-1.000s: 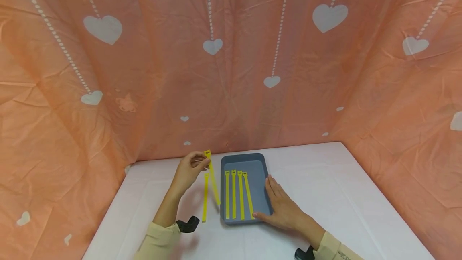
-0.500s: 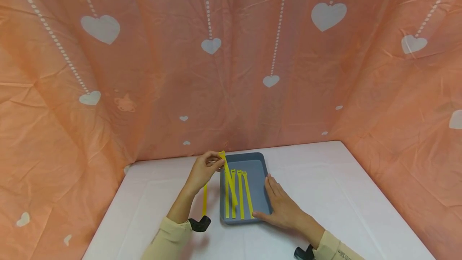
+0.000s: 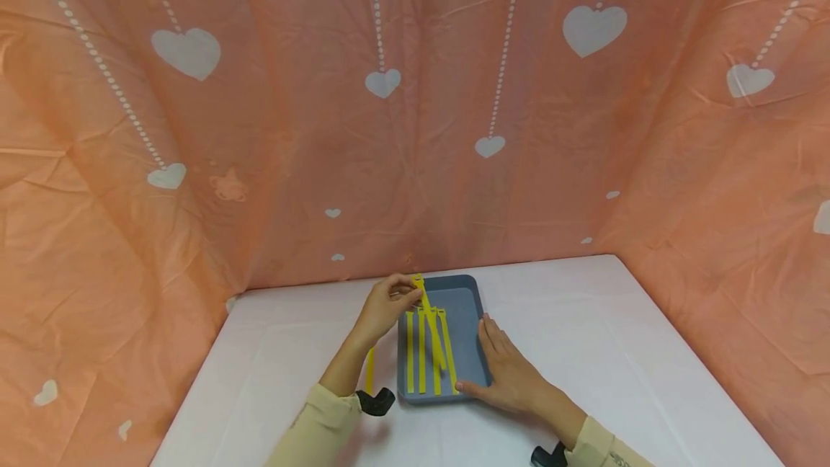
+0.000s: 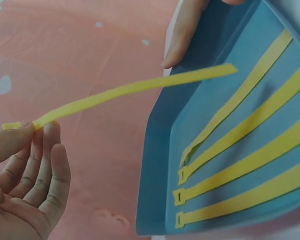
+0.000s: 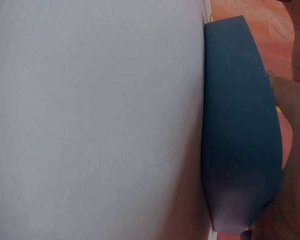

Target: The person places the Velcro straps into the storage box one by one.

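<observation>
Between thumb and fingertips my left hand (image 3: 384,312) pinches a yellow strap-style cable tie (image 4: 135,90) near its slotted head. The tie slants down over the grey-blue tray (image 3: 468,352), its free tail above the ties inside. Several more yellow cable ties (image 4: 245,150) lie lengthwise in the tray, side by side, heads toward the far end. My right hand (image 3: 512,377) rests against the tray's right side, fingers straight and thumb at the near right corner. Another yellow tie (image 3: 370,370) lies on the table left of the tray, partly hidden by my left forearm.
A white cloth covers the table (image 3: 616,352). Behind and at both sides hangs an orange-pink curtain (image 3: 428,200) with white hearts. Dark wrist-worn devices (image 3: 376,402) show at both cuffs. The tray's right half shows bare floor.
My left hand has moved right, carrying the cable tie from left of the tray to over the ties in it. My right hand and the tray have stayed put.
</observation>
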A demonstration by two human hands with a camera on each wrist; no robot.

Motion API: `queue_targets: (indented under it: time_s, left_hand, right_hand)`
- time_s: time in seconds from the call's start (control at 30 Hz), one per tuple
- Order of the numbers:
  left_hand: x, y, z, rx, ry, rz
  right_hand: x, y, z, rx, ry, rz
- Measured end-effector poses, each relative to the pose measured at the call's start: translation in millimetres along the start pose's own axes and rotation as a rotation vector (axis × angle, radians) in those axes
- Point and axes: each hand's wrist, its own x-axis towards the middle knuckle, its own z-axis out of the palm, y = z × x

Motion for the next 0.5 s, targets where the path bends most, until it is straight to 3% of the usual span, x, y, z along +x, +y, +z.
queue_targets:
  time_s: [0.2, 0.5]
  left_hand:
    - [4.9, -2.8, 11.4, -0.029, -0.035, -0.003]
    - [11.5, -10.9, 26.2, 0.022, -0.062, -0.041]
  right_hand:
    - [0.0, 1.7, 1.0, -0.006, -0.007, 0.008]
    - [-0.7, 0.5, 0.8, -0.006, 0.007, -0.001]
